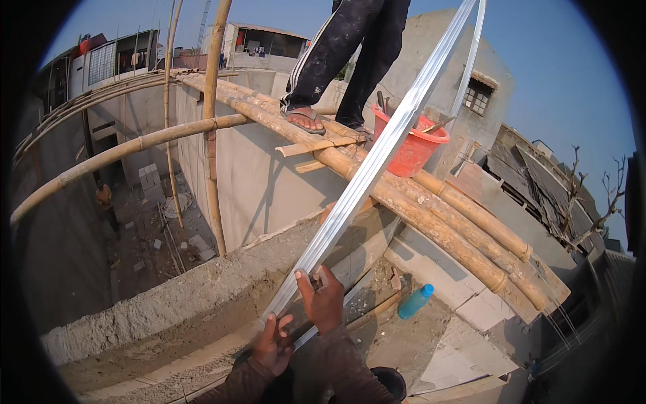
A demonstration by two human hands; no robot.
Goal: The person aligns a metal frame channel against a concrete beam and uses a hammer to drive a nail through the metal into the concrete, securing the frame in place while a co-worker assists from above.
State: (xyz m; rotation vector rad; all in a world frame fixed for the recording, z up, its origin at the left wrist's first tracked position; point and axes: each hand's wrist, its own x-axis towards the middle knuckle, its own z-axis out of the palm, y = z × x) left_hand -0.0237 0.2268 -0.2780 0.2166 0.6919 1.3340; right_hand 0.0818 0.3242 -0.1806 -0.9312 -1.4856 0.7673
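A long, shiny ribbed metal profile (377,161) slants from my hands up to the top right. My right hand (323,299) is closed on its edge near the lower part, fingers bent against the metal. At the bottom end, my left hand (272,347) has its fingers curled against the profile, palm partly in view. A thinner metal strip (473,57) shows beside the profile near the top, and another strip (353,291) runs behind my right hand. Below them lies a rough mortar-topped wall (202,296).
A person in dark trousers (350,57) stands in sandals on tied bamboo poles (437,209), beside a red bucket (410,151) of tools. A blue bottle (415,301) rests on the ledge right of my hands. Another person (105,202) stands far below, left, near blocks (151,182).
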